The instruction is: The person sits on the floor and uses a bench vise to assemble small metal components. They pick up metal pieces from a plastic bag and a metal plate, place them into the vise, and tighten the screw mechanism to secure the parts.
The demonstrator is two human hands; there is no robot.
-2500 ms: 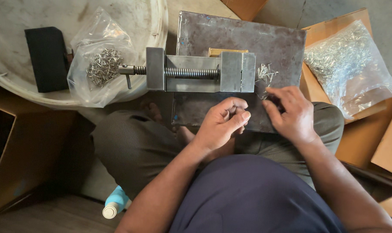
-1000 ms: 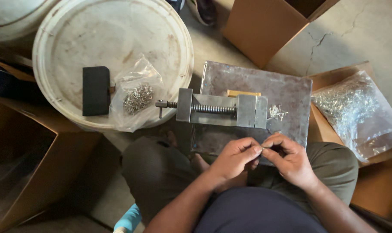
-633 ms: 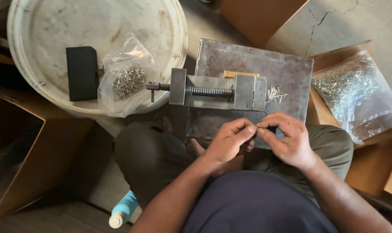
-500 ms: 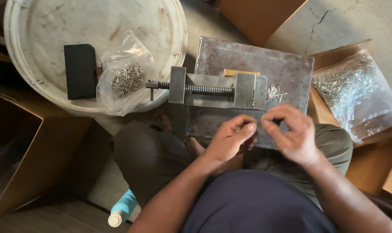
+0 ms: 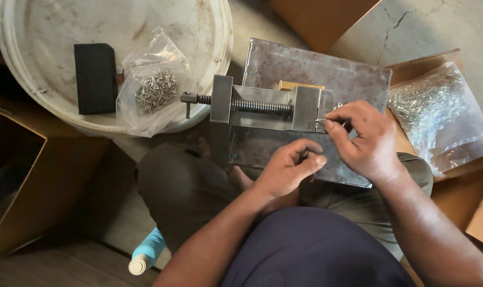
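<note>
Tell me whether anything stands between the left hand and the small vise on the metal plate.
Nothing visible does. The left hand hovers over bare metal plate just below the vise, while the right hand is already at the vise's right end.

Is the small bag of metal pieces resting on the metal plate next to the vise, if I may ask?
No, the small bag of metal pieces lies on the white bucket lid, left of the vise.

I cannot make out what my right hand [image 5: 366, 141] pinches at the vise [image 5: 270, 103]: too small, covered by fingers. The white bucket lid [image 5: 209, 32] runs off the top edge.
</note>
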